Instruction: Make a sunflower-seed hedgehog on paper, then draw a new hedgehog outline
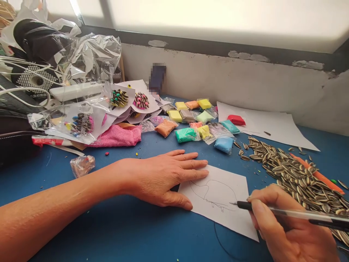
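My left hand (166, 176) lies flat, fingers spread, pressing down the left edge of a small white paper (234, 214) on the blue table (122, 225). The paper bears a thin pen outline of an animal-like shape. My right hand (289, 229) grips a clear-barrelled black pen (289, 213), its tip touching the paper at the lower right of the outline.
A heap of striped sunflower seeds (297, 178) lies to the right, over an orange strip (324, 180). Several small bags of coloured clay (196, 122) sit behind the paper. Farther back are larger white sheets (272, 125), a pink cloth (120, 135), seed-and-clay crafts (141, 100) and crumpled plastic bags (87, 58).
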Demonstrator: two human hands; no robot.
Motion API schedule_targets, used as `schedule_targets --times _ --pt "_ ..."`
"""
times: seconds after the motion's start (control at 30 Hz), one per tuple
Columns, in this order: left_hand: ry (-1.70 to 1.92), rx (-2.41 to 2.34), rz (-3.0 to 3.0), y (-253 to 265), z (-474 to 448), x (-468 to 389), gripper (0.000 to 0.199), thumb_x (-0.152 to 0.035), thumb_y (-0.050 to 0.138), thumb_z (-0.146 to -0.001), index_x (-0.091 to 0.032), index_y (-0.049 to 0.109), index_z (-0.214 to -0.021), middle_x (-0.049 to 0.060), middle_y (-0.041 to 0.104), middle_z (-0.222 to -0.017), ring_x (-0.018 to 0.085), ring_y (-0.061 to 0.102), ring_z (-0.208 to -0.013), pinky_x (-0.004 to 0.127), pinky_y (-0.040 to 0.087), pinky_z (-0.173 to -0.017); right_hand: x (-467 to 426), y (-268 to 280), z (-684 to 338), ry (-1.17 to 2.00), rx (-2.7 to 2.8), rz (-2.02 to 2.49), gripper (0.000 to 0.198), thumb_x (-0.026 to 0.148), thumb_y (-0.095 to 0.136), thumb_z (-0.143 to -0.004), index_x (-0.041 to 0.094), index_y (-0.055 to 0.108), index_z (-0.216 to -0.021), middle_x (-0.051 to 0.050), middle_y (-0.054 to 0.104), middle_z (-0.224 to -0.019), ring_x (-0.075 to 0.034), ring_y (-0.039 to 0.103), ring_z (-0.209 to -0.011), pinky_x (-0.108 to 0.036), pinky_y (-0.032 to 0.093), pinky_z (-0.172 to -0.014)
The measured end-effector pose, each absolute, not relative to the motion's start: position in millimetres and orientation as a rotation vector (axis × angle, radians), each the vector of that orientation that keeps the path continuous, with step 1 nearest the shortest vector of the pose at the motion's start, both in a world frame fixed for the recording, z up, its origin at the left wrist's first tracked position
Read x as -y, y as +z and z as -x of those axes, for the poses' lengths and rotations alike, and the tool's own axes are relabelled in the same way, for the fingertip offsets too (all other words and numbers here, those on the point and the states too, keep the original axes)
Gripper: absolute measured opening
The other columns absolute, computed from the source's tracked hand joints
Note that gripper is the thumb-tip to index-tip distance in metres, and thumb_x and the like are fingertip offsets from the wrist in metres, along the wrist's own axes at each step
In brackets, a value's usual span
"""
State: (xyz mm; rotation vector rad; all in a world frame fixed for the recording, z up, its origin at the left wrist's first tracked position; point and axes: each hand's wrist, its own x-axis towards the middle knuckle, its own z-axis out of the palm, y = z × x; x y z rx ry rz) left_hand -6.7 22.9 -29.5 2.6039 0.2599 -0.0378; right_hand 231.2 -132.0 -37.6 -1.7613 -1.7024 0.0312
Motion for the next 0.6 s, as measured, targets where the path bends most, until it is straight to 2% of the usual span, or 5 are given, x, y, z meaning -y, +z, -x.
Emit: schedule_targets --times 0.13,0.23,0.37,0.6 --pt "-0.075 -0.315 -2.651 -27.6 8.1 -24.0 0.078 -0.055 0.056 -0.101 -0.021 0.025 -0.164 0.007 0.018 -0.169 0.029 0.010 -0.158 0.048 0.008 -0.129 131.5 -37.5 -233.9 0.138 1.589 1.765 0.018 0.037 0.053 -0.094 0.027 0.062 -0.081 0.008 0.058 -0.051 -0.011 0.055 -0.039 -0.021 0.040 -0.036" --pt "-0.056 -0.329 -2.638 -25.4 7.5 -22.3 0.078 -0.053 0.060 -0.099 -0.021 0.028 -0.163 0.008 0.018 -0.169 0.032 0.009 -0.158 0.050 0.010 -0.129 131.8 -37.5 -235.1 0.191 1.532 1.745 0.019 0.039 0.053 -0.095 0.027 0.066 -0.090 0.007 0.060 -0.055 -0.011 0.057 -0.041 -0.020 0.045 -0.040" --pt "-0.040 -0.364 -2.624 -22.7 5.6 -18.9 0.077 -0.048 0.065 -0.096 -0.021 0.034 -0.161 0.011 0.013 -0.169 0.034 0.010 -0.157 0.052 0.012 -0.128 131.9 -37.7 -237.4 0.259 1.567 1.725 0.024 0.040 0.051 -0.098 0.026 0.067 -0.088 0.005 0.061 -0.057 -0.012 0.059 -0.045 -0.021 0.047 -0.043" --pt "-0.021 -0.343 -2.596 -21.6 4.7 -18.0 0.077 -0.043 0.065 -0.094 -0.020 0.034 -0.161 0.010 0.025 -0.167 0.032 0.016 -0.157 0.050 0.014 -0.129 131.1 -38.7 -240.6 -0.049 1.751 1.726 0.018 0.034 0.055 -0.093 0.027 0.065 -0.080 0.008 0.053 -0.051 -0.011 0.053 -0.041 -0.022 0.042 -0.043"
